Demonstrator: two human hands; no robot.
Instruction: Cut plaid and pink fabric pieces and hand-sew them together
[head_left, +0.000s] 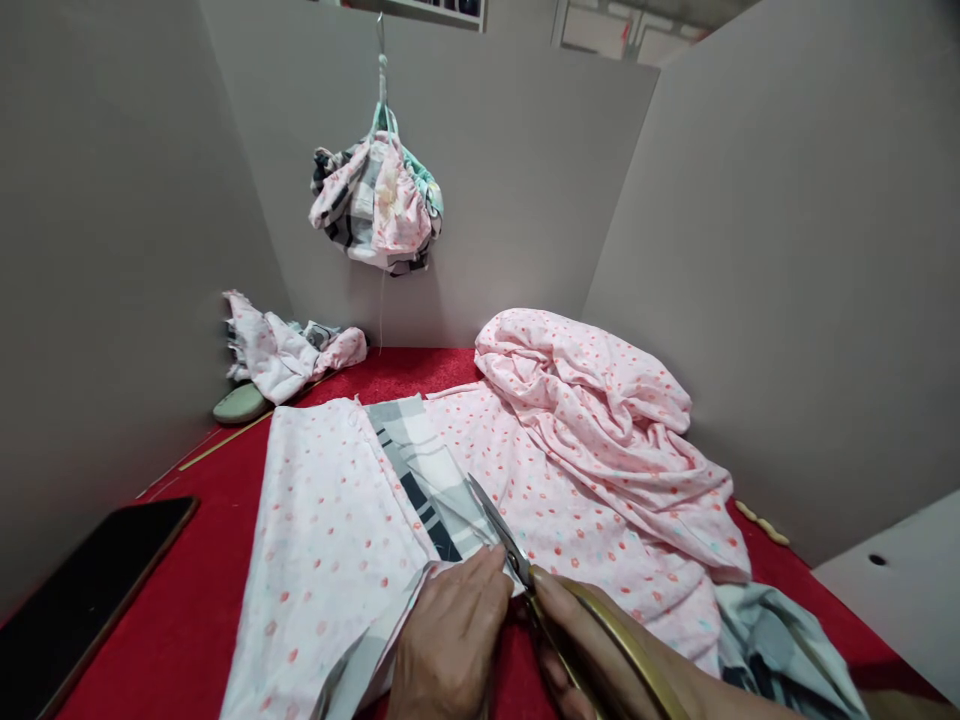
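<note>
Fingers (553,597) of the right hand (589,635) are clamped on one pair of scissors (517,560), handles running out of sight. Left hand (452,635): fingers together on one plaid cloth (450,480); whether they pinch it is hidden. That cloth lies directly beyond them, between one spotted panel (322,510) and one spotted heap (577,430). One phone (90,600), partly cut off.
</note>
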